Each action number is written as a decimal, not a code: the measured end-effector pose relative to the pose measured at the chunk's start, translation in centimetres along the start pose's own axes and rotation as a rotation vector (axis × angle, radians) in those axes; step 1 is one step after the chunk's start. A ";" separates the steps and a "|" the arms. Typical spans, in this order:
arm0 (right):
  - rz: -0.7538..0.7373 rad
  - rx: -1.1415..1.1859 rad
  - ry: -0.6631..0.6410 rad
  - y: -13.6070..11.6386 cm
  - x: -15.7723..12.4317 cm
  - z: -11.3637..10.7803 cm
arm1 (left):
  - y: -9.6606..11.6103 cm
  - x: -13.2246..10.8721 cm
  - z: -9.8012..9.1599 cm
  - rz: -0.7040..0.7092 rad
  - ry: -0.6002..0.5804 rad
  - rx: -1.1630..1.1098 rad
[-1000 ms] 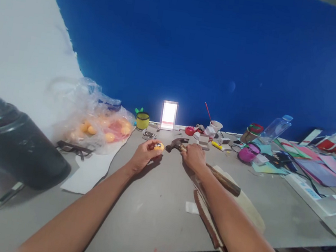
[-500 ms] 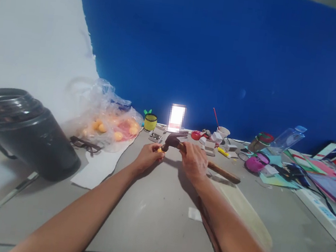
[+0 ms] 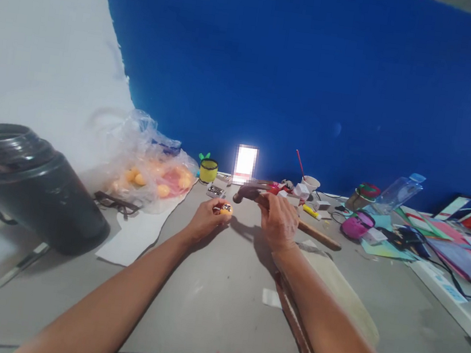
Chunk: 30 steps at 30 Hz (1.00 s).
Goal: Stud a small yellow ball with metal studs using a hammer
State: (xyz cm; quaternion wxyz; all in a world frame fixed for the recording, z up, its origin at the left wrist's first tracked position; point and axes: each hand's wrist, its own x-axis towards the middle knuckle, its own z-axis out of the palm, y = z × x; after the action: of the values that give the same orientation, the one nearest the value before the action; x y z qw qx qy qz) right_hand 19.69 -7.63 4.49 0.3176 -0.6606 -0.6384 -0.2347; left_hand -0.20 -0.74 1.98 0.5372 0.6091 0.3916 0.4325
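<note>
In the middle of the desk, my left hand pinches a small orange ball with shiny metallic bits on its top. My right hand is closed around a claw hammer with a wooden handle. The dark hammer head is just to the right of the ball and a little above it, apart from it. Behind my left hand lies a small clear case of shiny pieces. A beige cloth pouch lies under my right forearm.
To the left stand a large dark tumbler, eyeglasses and a plastic bag of orange balls. A yellow pot and a white cup are at the back. Colored paper and a power strip lie right.
The hammer head has lifted off the ball and tilted to the right with my right hand, uncovering the metallic bits on top. My left hand keeps its pinch on the ball.
</note>
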 end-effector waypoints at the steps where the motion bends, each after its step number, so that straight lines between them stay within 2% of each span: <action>1: 0.017 -0.003 0.011 0.1 0.0 0.0 | 0.0 0.0 0.0 -0.001 0.003 0.006; 7: -0.071 0.027 -0.104 -0.1 -0.1 0.2 | -0.1 0.0 0.0 0.000 -0.003 0.002; 12: 0.034 -0.027 -0.094 0.7 0.1 -0.1 | -0.4 0.1 0.1 -0.020 -0.018 -0.079; 20: 0.229 0.038 -0.459 1.8 0.0 1.3 | -0.4 0.1 0.1 0.001 -0.037 -0.083; 24: 0.315 0.050 -0.560 2.1 0.3 1.5 | -0.2 -0.2 0.3 -0.013 -0.084 -0.051; 30: 0.338 0.023 -0.613 2.3 0.4 1.6 | 0.1 -0.7 0.3 0.091 -0.276 0.143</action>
State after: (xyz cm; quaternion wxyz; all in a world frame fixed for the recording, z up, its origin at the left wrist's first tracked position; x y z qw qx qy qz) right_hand 21.80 -6.16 3.35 0.1530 -0.7932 -0.5882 0.0378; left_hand -0.12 -1.48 1.97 0.5210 0.7165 0.3161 0.3395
